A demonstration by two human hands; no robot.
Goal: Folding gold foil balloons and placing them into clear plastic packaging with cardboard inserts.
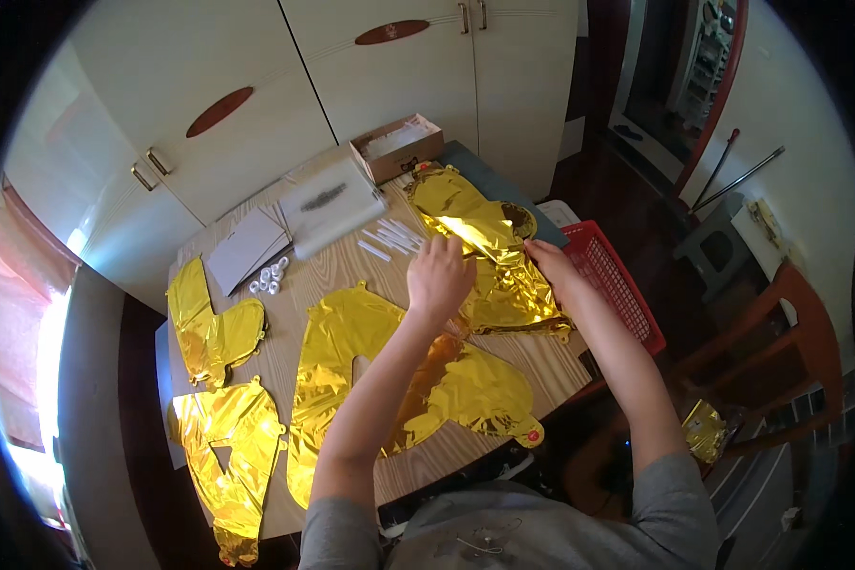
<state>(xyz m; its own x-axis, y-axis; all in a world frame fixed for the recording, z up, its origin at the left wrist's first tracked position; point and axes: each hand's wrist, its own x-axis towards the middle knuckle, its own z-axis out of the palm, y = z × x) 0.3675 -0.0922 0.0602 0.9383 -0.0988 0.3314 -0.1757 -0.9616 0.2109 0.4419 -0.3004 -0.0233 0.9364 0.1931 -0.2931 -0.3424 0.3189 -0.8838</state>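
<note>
A crinkled gold foil balloon [480, 233], flat and uninflated, lies at the table's right side under both my hands. With bent fingers, my left hand [440, 277] pinches its left edge; the fingertips are partly hidden. My right hand [554, 269] grips the right edge, thumb on top. Nearer to me is a large gold foil balloon [342, 328] with a red spot at one tip, partly covered by my left forearm. Farther left lie an angled gold foil balloon [199, 328] and one shaped like a letter A [247, 427].
Beyond my left hand lie several white straws [389, 239], small white rolls [268, 277], pale cards [247, 252] and a clear plastic bag [337, 209]. An open cardboard box [396, 150] stands at the back. A red basket [617, 285] and wooden chair [779, 332] are right.
</note>
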